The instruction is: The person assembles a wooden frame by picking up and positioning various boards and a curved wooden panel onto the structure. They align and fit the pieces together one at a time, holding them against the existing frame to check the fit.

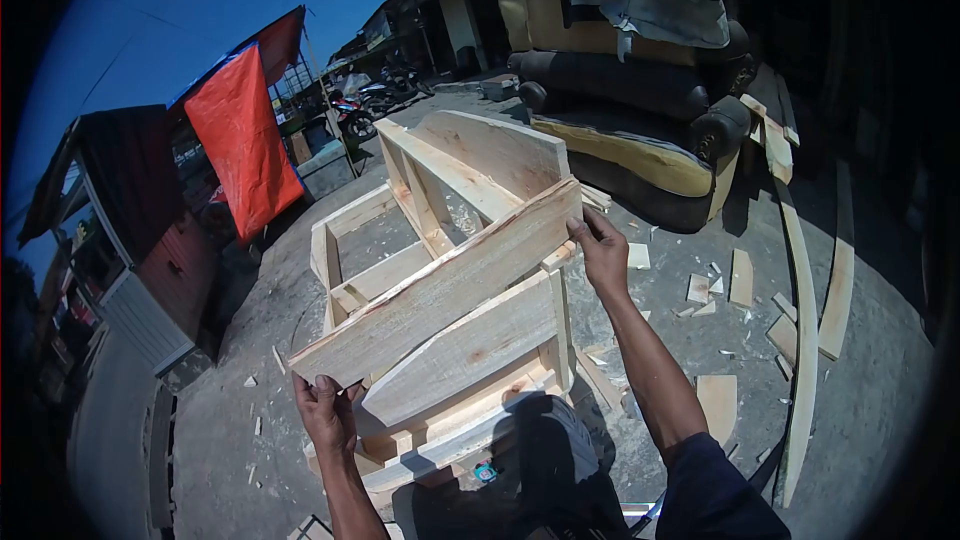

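Note:
A long, pale wooden board (450,278) with a rough, bark-streaked edge lies slantwise in front of me, above a wooden frame (400,265). My left hand (328,418) grips its lower left end, with the thumb and fingers closed at the corner. At the upper right end, my right hand (602,252) is closed on the board, its thumb on the near face. Just below the board is a shaped wooden panel (470,345) on the near side of the frame. A similar curved panel (505,148) stands at the far side. The board hides part of the frame.
Stacked worn sofas (640,120) stand at the back right. Long wooden planks (800,360) and offcuts (740,278) lie on the concrete at right. A small teal object (485,472) is near my legs. An orange tarp (245,140) hangs at left, beside a shed (165,280).

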A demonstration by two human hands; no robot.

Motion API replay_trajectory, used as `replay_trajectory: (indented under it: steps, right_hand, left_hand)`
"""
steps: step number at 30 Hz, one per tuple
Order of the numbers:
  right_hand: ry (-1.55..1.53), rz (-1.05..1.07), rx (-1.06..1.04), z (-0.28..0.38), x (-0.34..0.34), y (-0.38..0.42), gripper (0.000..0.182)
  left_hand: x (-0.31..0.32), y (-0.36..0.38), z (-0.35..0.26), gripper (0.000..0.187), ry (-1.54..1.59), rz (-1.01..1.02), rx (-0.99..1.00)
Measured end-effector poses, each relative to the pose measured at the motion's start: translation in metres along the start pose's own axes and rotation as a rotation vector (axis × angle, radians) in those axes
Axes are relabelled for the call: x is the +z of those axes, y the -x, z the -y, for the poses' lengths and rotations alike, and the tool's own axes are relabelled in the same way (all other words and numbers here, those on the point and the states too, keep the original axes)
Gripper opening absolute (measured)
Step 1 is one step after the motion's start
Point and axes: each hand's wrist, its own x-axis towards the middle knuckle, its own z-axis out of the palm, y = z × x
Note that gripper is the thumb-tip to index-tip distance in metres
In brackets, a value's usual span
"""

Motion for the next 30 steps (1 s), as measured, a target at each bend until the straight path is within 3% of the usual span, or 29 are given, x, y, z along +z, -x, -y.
replay_trajectory:
  steps: [1,7,13,16,17,18,19,20,22,23,24,26,28,29,30]
  right_hand:
    - [-0.113,-0.002,0.033,-0.001,0.001,-0.002,0.048]
    - [-0.104,0.058,0.102,-0.002,-0.01,-0.006,0.051]
    - [-0.14,0.101,0.142,0.01,-0.016,0.002,0.05]
    - [-0.311,-0.007,0.243,0.037,-0.033,0.052,0.078]
    - [-0.395,-0.043,0.319,0.043,-0.041,0.08,0.089]
    - [-0.524,-0.055,0.242,0.029,-0.048,0.109,0.102]
    - [-0.522,-0.095,0.391,0.038,-0.06,0.144,0.104]
    - [-0.494,-0.28,0.443,0.033,-0.073,0.174,0.101]
    - [-0.667,-0.519,0.681,0.017,-0.099,0.232,0.091]
    - [-0.621,-0.483,0.874,0.015,-0.11,0.255,0.072]
    - [-0.745,-0.402,1.065,-0.004,-0.128,0.286,0.06]
    - [-0.595,-0.534,1.082,-0.013,-0.139,0.329,0.053]
    - [-0.468,-0.624,1.083,-0.039,-0.167,0.364,0.052]
    - [-0.606,-0.68,1.115,-0.054,-0.185,0.374,0.051]
    - [-0.746,-0.731,1.141,-0.07,-0.202,0.377,0.05]
  left_hand:
    - [-0.003,0.001,-0.001,0.05,0.0,-0.008,0.004]
    - [0.001,0.003,-0.01,0.048,-0.013,-0.007,-0.083]
    - [0.002,0.023,-0.008,0.049,0.032,-0.05,-0.019]
    - [-0.004,0.069,-0.006,0.055,0.028,-0.089,-0.056]
    - [0.011,0.09,0.002,0.06,0.043,-0.187,-0.063]
    - [0.029,0.115,0.007,0.064,0.052,-0.294,-0.067]
    - [0.069,0.135,-0.003,0.071,0.035,-0.189,-0.111]
    - [0.055,0.15,0.008,0.071,0.16,-0.091,-0.212]
    - [0.046,0.191,0.05,0.066,0.011,-0.25,-0.326]
    - [0.018,0.21,0.069,0.062,0.042,-0.057,-0.544]
    - [0.023,0.227,0.08,0.058,-0.186,0.081,-0.64]
    - [0.075,0.248,0.069,0.056,-0.389,0.541,-0.882]
    - [0.078,0.283,0.094,0.05,-0.366,0.797,-1.05]
    - [0.087,0.289,0.097,0.05,-0.367,0.798,-1.05]
    - [0.098,0.292,0.101,0.045,-0.368,1.018,-1.067]
